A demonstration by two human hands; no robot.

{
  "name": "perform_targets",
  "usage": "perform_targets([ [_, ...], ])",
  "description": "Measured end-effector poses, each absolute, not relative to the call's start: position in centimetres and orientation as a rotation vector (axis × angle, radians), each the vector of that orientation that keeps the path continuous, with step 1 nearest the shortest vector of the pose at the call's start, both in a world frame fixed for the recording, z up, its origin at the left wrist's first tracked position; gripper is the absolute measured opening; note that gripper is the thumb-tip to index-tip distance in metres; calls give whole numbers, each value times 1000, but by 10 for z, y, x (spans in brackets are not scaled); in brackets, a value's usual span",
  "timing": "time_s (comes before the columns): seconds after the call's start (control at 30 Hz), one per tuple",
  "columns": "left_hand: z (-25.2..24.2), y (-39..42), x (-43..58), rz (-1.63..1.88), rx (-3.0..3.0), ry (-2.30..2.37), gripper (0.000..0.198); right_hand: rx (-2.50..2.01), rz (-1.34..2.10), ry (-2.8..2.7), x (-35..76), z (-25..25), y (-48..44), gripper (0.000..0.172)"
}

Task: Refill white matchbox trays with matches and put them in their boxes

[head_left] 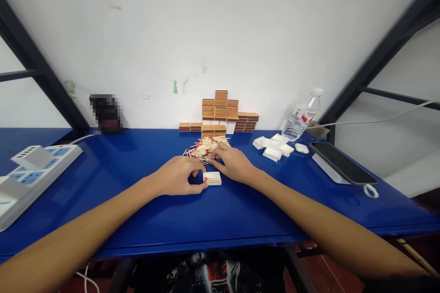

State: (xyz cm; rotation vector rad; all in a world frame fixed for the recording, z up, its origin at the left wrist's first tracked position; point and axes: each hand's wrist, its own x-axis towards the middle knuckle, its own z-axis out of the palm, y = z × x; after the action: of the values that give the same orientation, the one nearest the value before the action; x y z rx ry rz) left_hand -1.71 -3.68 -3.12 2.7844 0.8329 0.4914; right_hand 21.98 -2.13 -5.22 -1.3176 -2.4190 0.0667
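A small white matchbox tray (pixel 213 182) lies on the blue table with a few matches in it, their red heads toward the left. My left hand (pixel 182 176) grips the left end of this tray between thumb and fingers. Behind it is a loose heap of red-tipped matches (pixel 204 146). At the heap's right front edge, the fingers of my right hand (pixel 232 160) are bent together; whatever they pinch is too small to make out.
Stacked matchboxes (pixel 221 112) stand against the wall behind the heap. White trays (pixel 274 149), a water bottle (pixel 300 116), an earbud case (pixel 301 148) and a phone (pixel 343 162) are on the right. A power strip (pixel 44 169) lies at the left.
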Motion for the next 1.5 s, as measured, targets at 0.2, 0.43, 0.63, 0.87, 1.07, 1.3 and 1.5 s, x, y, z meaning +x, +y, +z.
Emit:
perform_targets([
  [0.2, -32, -36, -18, 500, 2785, 823, 25, -1395, 59, -2483, 221, -49, -18, 17],
  [0.43, -30, -36, -17, 517, 2783, 849, 24, -1572, 87, -2590, 236, -37, -24, 22],
  [0.63, -31, -34, -17, 556, 2765, 947, 22, -1270, 395, -2486, 258, -25, -27, 21],
  [0.87, -34, -32, -19, 562, 2740, 970, 23, -1121, 621, -2519, 237, -24, -41, 19],
  [1.07, -32, -33, -19, 527, 2740, 963, 24, -1168, 563, -2572, 230, -30, -43, 14],
  [1.3, -31, -34, -18, 507, 2734, 965, 25, -1155, 503, -2634, 230, -28, -45, 14],
  [1.5, -31, -33, -19, 525, 2744, 958, 24, -1088, 492, -2607, 229, -28, -46, 14],
])
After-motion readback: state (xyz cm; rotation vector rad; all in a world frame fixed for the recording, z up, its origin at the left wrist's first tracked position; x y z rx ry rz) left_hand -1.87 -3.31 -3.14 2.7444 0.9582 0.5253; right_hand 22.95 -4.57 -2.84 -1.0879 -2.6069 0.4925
